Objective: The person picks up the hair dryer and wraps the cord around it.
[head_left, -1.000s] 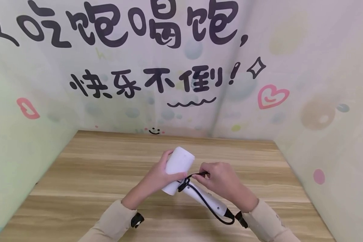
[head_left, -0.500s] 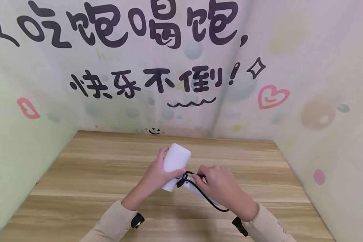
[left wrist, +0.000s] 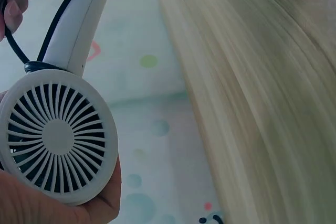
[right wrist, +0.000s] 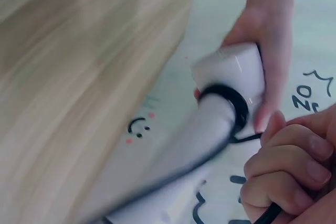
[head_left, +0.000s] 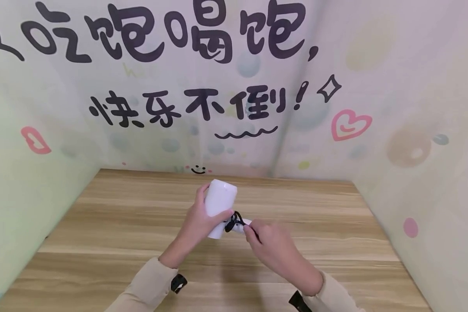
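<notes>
A white hair dryer (head_left: 220, 197) is held up over the table, and my left hand (head_left: 195, 225) grips it round the barrel. Its slotted round grille (left wrist: 58, 137) faces the camera in the left wrist view, with the handle (left wrist: 79, 24) pointing up from it. A black power cord (right wrist: 242, 111) is looped round the handle close to the barrel. My right hand (head_left: 277, 249) holds a length of this cord in curled fingers, seen near in the right wrist view. From the head, that hand hides most of the handle.
Under both hands lies a wood-grain tabletop (head_left: 140, 203). A pale printed wall (head_left: 249, 151) with dark lettering rises along its back edge, and further walls (head_left: 421, 182) border the sides.
The hair dryer and my left hand have shifted up and left. My right hand has moved lower and slightly left, still holding the cord, and now covers more of the handle.
</notes>
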Demonstrator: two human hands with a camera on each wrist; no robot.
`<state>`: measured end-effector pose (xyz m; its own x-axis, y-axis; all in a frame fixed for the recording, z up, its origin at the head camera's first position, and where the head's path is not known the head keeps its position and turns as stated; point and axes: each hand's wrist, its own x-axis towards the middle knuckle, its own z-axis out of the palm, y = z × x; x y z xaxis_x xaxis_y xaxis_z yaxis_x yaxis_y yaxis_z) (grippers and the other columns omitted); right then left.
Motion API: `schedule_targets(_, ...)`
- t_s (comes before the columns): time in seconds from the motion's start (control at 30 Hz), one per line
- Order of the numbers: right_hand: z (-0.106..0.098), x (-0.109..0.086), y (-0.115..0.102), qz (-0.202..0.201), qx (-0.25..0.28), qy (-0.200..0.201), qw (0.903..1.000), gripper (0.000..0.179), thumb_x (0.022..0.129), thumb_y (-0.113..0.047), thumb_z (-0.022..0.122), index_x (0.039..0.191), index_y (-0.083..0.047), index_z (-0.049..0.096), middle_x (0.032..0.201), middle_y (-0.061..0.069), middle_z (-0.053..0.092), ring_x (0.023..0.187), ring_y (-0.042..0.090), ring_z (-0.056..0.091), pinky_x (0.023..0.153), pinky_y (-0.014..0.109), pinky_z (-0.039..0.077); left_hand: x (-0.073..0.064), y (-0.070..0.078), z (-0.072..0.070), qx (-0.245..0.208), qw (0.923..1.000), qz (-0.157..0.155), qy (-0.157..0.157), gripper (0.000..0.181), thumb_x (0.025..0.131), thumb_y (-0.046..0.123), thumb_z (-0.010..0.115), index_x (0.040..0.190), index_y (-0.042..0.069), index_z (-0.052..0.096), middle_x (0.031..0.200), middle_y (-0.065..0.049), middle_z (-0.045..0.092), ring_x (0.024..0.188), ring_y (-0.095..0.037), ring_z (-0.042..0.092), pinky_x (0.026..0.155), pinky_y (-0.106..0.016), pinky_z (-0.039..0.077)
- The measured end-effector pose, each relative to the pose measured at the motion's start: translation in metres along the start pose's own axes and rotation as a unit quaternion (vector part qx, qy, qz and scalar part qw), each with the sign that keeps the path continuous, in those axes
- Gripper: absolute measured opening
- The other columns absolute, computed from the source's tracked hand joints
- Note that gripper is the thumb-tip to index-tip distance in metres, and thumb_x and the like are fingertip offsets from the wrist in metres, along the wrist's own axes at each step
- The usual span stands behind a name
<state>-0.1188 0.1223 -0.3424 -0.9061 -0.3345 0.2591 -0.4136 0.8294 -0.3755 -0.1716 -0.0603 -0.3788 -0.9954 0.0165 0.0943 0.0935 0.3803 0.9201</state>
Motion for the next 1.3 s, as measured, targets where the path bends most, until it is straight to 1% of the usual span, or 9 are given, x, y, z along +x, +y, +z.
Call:
schedule_targets(0.1, 0.008, -0.001, -0.003, 0.020, 0.048, -0.023, 0.9984, 0.027, 0.096, -0.018, 0.046, 0.070, -0.014, 0.053, 0.053, -0.010, 0.040, 0.046, 0.003, 0.034, 0.043, 0.019, 0.031, 0.002, -0.004, 0.000, -0.011, 0.9998, -0.013, 0.010, 0.090, 0.072, 0.036, 0.078, 0.143, 0.024, 0.023, 0.116, -0.016, 0.056, 0.089, -0.028, 0.059, 0.063, -0.032, 0.052)
schedule_targets(0.2, 0.017, 0.000, -0.005, 0.040, 0.096, -0.043, 0.9936, 0.027, 0.098, -0.018, 0.040, 0.077, -0.013, 0.057, 0.054, -0.009, 0.041, 0.047, 0.003, 0.035, 0.045, 0.020, 0.034, 0.003, -0.007, 0.000, -0.023, 0.9994, -0.018, 0.016, 0.091, 0.073, 0.037, 0.078, 0.144, 0.026, 0.021, 0.119, -0.016, 0.055, 0.091, -0.028, 0.059, 0.064, -0.032, 0.052)
schedule_targets(0.4, 0.031, 0.000, -0.009, 0.036, 0.125, -0.045, 0.9905, 0.026, 0.099, -0.018, 0.041, 0.079, -0.013, 0.057, 0.059, -0.008, 0.042, 0.054, 0.004, 0.040, 0.051, 0.019, 0.037, 0.003, -0.010, 0.001, -0.044, 0.9986, -0.018, 0.023, 0.091, 0.073, 0.036, 0.077, 0.145, 0.025, 0.022, 0.117, -0.016, 0.055, 0.092, -0.028, 0.058, 0.065, -0.032, 0.051)
schedule_targets(0.63, 0.035, 0.002, -0.011, 0.023, 0.113, -0.044, 0.9923, 0.026, 0.099, -0.021, 0.040, 0.081, -0.012, 0.055, 0.057, -0.007, 0.043, 0.051, 0.005, 0.039, 0.049, 0.020, 0.036, 0.002, -0.008, -0.002, -0.098, 0.9941, -0.038, 0.026, 0.092, 0.074, 0.033, 0.077, 0.145, 0.027, 0.020, 0.126, -0.013, 0.051, 0.098, -0.030, 0.057, 0.069, -0.035, 0.053)
schedule_targets(0.73, 0.036, 0.003, -0.010, 0.016, 0.097, -0.042, 0.9943, 0.025, 0.099, -0.020, 0.040, 0.081, -0.012, 0.055, 0.057, -0.007, 0.043, 0.050, 0.004, 0.039, 0.048, 0.020, 0.036, 0.002, -0.005, -0.003, -0.113, 0.9926, -0.036, 0.028, 0.091, 0.075, 0.032, 0.077, 0.146, 0.026, 0.020, 0.130, -0.012, 0.048, 0.101, -0.030, 0.056, 0.073, -0.036, 0.053)
schedule_targets(0.87, 0.038, 0.003, -0.006, 0.007, 0.082, -0.042, 0.9957, 0.022, 0.098, -0.018, 0.042, 0.082, -0.012, 0.056, 0.058, -0.006, 0.045, 0.051, 0.005, 0.040, 0.049, 0.020, 0.036, 0.000, -0.001, -0.003, -0.128, 0.9909, -0.039, 0.020, 0.091, 0.074, 0.032, 0.077, 0.145, 0.024, 0.021, 0.129, -0.013, 0.049, 0.101, -0.030, 0.056, 0.073, -0.037, 0.053)
schedule_targets(0.97, 0.041, 0.003, -0.003, 0.001, 0.080, -0.042, 0.9959, 0.021, 0.098, -0.017, 0.044, 0.082, -0.011, 0.056, 0.058, -0.007, 0.045, 0.050, 0.004, 0.038, 0.048, 0.019, 0.036, -0.001, -0.001, -0.001, -0.146, 0.9879, -0.051, 0.012, 0.091, 0.074, 0.033, 0.078, 0.144, 0.023, 0.022, 0.127, -0.014, 0.051, 0.101, -0.030, 0.057, 0.073, -0.036, 0.054)
schedule_targets(1.17, 0.044, 0.003, 0.000, -0.017, 0.059, -0.033, 0.9976, 0.023, 0.099, -0.020, 0.043, 0.082, -0.010, 0.055, 0.056, -0.006, 0.044, 0.048, 0.005, 0.038, 0.046, 0.019, 0.034, -0.001, -0.001, 0.002, -0.176, 0.9827, -0.056, 0.015, 0.087, 0.075, 0.029, 0.077, 0.143, 0.020, 0.024, 0.124, -0.013, 0.050, 0.103, -0.028, 0.054, 0.075, -0.035, 0.053)
schedule_targets(1.3, 0.048, 0.003, 0.003, -0.018, 0.053, -0.028, 0.9981, 0.027, 0.100, -0.023, 0.041, 0.083, -0.011, 0.058, 0.055, -0.006, 0.044, 0.048, 0.004, 0.037, 0.046, 0.019, 0.034, -0.003, 0.001, 0.002, -0.182, 0.9816, -0.056, 0.014, 0.084, 0.075, 0.028, 0.077, 0.142, 0.019, 0.026, 0.121, -0.013, 0.051, 0.102, -0.027, 0.055, 0.074, -0.034, 0.053)
